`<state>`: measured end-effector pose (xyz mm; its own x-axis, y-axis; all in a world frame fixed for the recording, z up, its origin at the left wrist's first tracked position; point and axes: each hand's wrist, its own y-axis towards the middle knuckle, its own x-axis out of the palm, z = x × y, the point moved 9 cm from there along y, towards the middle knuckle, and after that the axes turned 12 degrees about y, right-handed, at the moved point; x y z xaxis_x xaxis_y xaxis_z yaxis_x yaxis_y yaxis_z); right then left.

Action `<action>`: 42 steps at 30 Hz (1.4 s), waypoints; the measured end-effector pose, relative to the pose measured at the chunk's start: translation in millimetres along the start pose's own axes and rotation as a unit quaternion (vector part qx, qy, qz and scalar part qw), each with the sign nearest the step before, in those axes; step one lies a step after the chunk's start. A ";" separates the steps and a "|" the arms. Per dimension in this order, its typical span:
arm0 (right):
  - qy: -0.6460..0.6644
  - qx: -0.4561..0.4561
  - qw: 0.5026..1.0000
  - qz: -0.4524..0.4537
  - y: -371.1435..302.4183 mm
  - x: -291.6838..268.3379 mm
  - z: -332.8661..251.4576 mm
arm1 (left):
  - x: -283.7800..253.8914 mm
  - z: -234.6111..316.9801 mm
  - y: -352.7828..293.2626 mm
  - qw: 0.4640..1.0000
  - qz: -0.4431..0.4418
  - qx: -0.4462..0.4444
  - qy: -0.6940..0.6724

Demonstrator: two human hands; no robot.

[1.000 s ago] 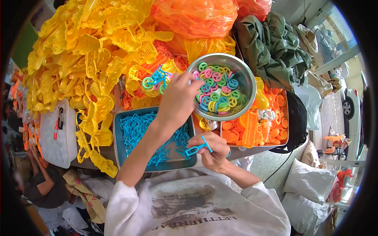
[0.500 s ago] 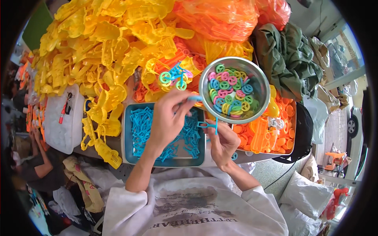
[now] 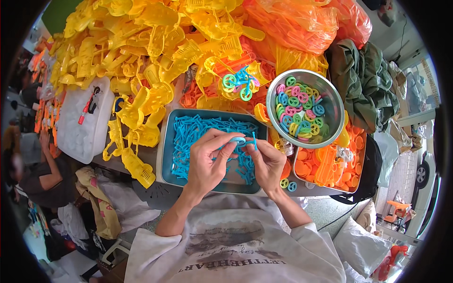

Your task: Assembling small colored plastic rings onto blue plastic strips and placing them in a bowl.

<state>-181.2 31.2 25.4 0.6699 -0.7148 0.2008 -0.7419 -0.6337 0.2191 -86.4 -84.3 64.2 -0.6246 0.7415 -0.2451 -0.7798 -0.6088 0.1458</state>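
My left hand (image 3: 206, 159) pinches a small blue spoked wheel (image 3: 238, 141) between thumb and fingertips. Close beside it, my right hand (image 3: 269, 165) grips a thin blue plastic forked part (image 3: 253, 140); fingers cover some of it, and I cannot tell whether wheel and part touch. Both hands are held over a metal tray (image 3: 166, 158) of blue plastic parts (image 3: 188, 129). A steel bowl (image 3: 340, 111) at the right holds small wheels (image 3: 293, 101) in pink, green, yellow and blue. Beyond the tray, a blue frame with green wheels (image 3: 244, 79) rests on the pile.
Yellow plastic parts (image 3: 137, 37) heap up at the back left, with orange plastic bags (image 3: 297, 21) beside them. Orange parts (image 3: 325, 165) fill a tray at the right. A white tub (image 3: 85, 125) stands left. Two loose wheels (image 3: 292, 186) lie by the tray's near right corner.
My left hand has brought the blue wheel from beside the bowl down to the blue part in my right hand. The whole view has shifted, with the table's things now farther right.
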 end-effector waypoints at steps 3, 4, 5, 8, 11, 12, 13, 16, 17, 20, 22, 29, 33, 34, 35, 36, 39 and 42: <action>0.028 0.050 0.998 -0.025 -2.0 5.7 6.5 | -2.2 -4.6 -0.5 1.000 0.010 -0.009 0.013; 0.053 0.065 0.996 -0.015 -2.3 6.7 7.4 | -2.5 -4.2 -0.3 0.999 0.017 -0.001 0.031; 0.078 0.080 0.994 -0.004 -2.8 7.0 8.9 | -3.0 -2.9 -0.6 0.998 0.024 0.008 0.048; 0.091 0.106 0.990 0.013 -2.8 6.0 12.8 | 0.4 0.0 -3.0 0.997 0.005 0.013 0.071; 0.104 0.122 0.987 0.015 -3.5 8.5 15.4 | 1.3 -7.3 -4.4 0.998 0.020 -0.003 0.054; 0.104 0.122 0.987 0.014 -2.9 9.2 15.8 | 3.8 -10.6 -4.6 0.998 0.021 -0.003 0.054; 0.114 0.135 0.984 0.021 -2.9 9.0 18.8 | 2.6 -13.3 -4.9 0.998 0.046 0.002 0.044; 0.129 0.144 0.980 0.043 -3.6 7.3 26.3 | 2.6 -16.0 -5.2 0.997 0.059 0.001 0.049; 0.136 0.140 0.979 0.055 -3.6 7.0 27.6 | 3.7 -17.0 -5.1 0.996 0.051 -0.005 0.067; 0.082 0.096 0.991 0.051 0.1 11.6 19.4 | -2.7 -17.3 -2.2 0.996 0.079 -0.032 0.040; 0.094 0.098 0.989 0.054 2.1 13.4 22.5 | -1.9 -17.9 -1.6 0.995 0.088 -0.023 0.038; 0.181 0.236 0.954 0.036 -2.5 16.8 54.7 | -9.0 -20.3 -4.4 0.977 0.118 -0.017 0.177; 0.196 0.250 0.948 0.026 -3.6 18.7 56.1 | -9.4 -16.6 -6.7 0.975 0.130 -0.012 0.182; 0.207 0.259 0.943 0.034 -4.0 18.8 57.6 | -9.1 -16.2 -7.8 0.970 0.142 0.014 0.196; 0.219 0.267 0.938 0.041 -4.2 18.9 59.7 | -9.3 -12.9 -8.0 0.964 0.154 0.040 0.211; 0.218 0.268 0.937 0.040 -4.2 20.6 57.8 | -9.6 -12.3 -8.4 0.964 0.155 0.039 0.211; 0.075 0.211 0.973 0.048 -0.9 17.2 43.6 | -8.7 -21.5 -8.1 0.978 0.138 -0.034 0.150; 0.013 0.071 0.995 0.069 4.8 12.4 23.3 | -5.2 -33.7 -9.0 0.986 0.139 -0.073 0.051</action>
<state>-177.2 12.3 6.7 0.5602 -0.7912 0.2452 -0.8224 -0.5667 0.0504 -74.7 -92.1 31.9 -0.8003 0.5119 -0.3121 -0.5597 -0.8246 0.0828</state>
